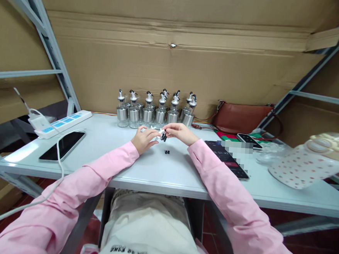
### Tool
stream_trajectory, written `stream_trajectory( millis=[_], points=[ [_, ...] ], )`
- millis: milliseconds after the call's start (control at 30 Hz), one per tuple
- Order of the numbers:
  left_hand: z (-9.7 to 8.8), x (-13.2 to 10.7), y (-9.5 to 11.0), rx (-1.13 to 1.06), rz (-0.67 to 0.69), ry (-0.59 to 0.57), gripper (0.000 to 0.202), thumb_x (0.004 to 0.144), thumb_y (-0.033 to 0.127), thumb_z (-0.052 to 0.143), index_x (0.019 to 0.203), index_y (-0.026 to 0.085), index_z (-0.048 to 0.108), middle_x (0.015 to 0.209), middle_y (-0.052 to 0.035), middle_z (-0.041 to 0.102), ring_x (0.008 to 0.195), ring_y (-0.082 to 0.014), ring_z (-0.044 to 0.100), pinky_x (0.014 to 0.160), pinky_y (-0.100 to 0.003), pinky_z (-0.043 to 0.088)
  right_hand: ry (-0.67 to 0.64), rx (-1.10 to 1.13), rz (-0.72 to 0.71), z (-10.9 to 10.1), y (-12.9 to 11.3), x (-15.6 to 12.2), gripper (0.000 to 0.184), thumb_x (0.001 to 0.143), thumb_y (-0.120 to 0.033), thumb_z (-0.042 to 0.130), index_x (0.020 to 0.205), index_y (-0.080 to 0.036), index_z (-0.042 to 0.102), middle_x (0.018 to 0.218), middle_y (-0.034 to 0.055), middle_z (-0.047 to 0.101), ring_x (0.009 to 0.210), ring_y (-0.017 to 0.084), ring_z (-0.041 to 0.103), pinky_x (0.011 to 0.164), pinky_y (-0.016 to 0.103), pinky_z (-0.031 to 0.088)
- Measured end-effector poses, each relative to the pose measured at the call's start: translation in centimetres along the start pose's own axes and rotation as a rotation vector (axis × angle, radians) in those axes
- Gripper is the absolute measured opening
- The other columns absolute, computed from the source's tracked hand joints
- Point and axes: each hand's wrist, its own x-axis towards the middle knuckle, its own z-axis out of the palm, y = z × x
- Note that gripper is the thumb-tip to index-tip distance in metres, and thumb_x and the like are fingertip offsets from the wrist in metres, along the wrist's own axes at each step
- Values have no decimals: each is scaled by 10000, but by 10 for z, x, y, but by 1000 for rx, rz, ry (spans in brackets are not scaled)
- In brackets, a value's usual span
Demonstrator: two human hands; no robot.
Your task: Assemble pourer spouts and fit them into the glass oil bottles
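Small white-and-black piece (161, 132) at frame centre, between both hands: right grip (180, 133) pinched closed on it, left grip (144, 140) half-curled beside it, its hold I cannot tell

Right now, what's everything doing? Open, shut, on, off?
Left hand: fingers bent at small parts
Right hand: pinching small parts
Steel-wrapped bottles: upright, pourers on
Black pieces: lying loose
Left phone: screen dark
Right phone: screen lit
Dotted flask: lid on
Power strip: on or off unclear
Brown bag: closure unclear
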Motion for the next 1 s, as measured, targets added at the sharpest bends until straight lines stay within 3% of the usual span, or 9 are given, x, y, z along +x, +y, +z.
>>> stream_trajectory(
  millis=[167,1000],
  points=[
    [-3,1,3,-10,-57,-37,236,896,360,393,1030,206,512,1024,-57,648,910,-155,600,857,-365,239,52,201,-26,5,-5,-2,276,592,-339,720,753,-150,600,658,-16,608,586,63,552,629,227,457],
    [-3,-1,2,9,-62,20,262,903,390,364,1037,203,488,1005,-65,653,886,-150,607,835,-357,224,33,342,-1,15,-1,-2,302,563,-352,748,700,-138,586,614,-21,579,564,58,517,604,221,420]
  ],
)
